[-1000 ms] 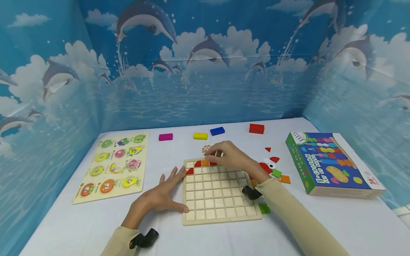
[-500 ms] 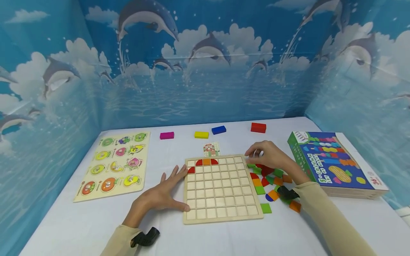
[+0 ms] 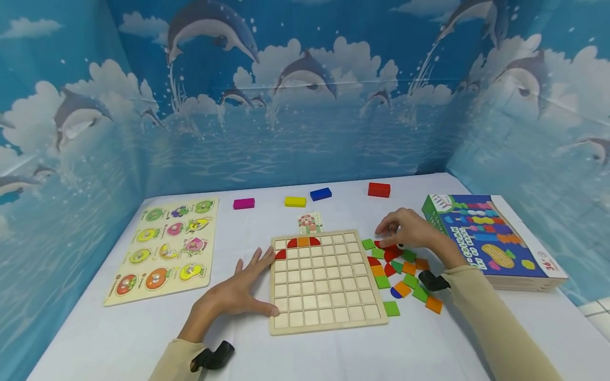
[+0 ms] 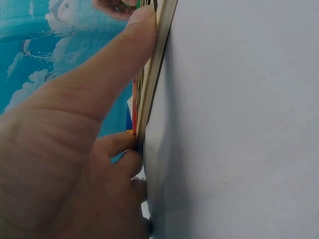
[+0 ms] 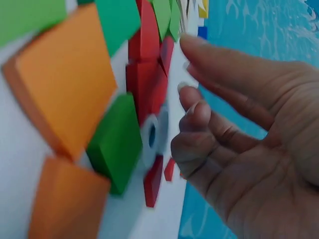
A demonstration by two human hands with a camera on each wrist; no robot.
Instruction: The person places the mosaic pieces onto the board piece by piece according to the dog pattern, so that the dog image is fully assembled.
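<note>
My left hand [image 3: 238, 292] lies with spread fingers along the left side of a wooden grid board [image 3: 329, 288]; its thumb [image 4: 142, 22] rests on the board's edge. In the board's upper left cells sit an orange square tile [image 3: 303, 242] and several red curved pieces, one red piece [image 3: 280, 254] a row lower. Right of the board, my right hand [image 3: 409, 230] hovers over loose coloured pieces. In the right wrist view its fingers are loosely bent, with nothing between them. Near them lie red pieces [image 5: 144, 84], a green block [image 5: 117, 142] and a white ring-like piece [image 5: 151, 134].
A small pattern card [image 3: 310, 223] lies behind the board. Several coloured blocks, such as a red block [image 3: 379, 190], line the table's back. A fruit puzzle board [image 3: 178, 241] is at left, a blue and green box [image 3: 495, 241] at right. Loose tiles like a green tile [image 3: 391, 308] lie beside the grid.
My right hand has left the board's top row and moved right, over the loose pieces. The left hand stays at the board's left edge.
</note>
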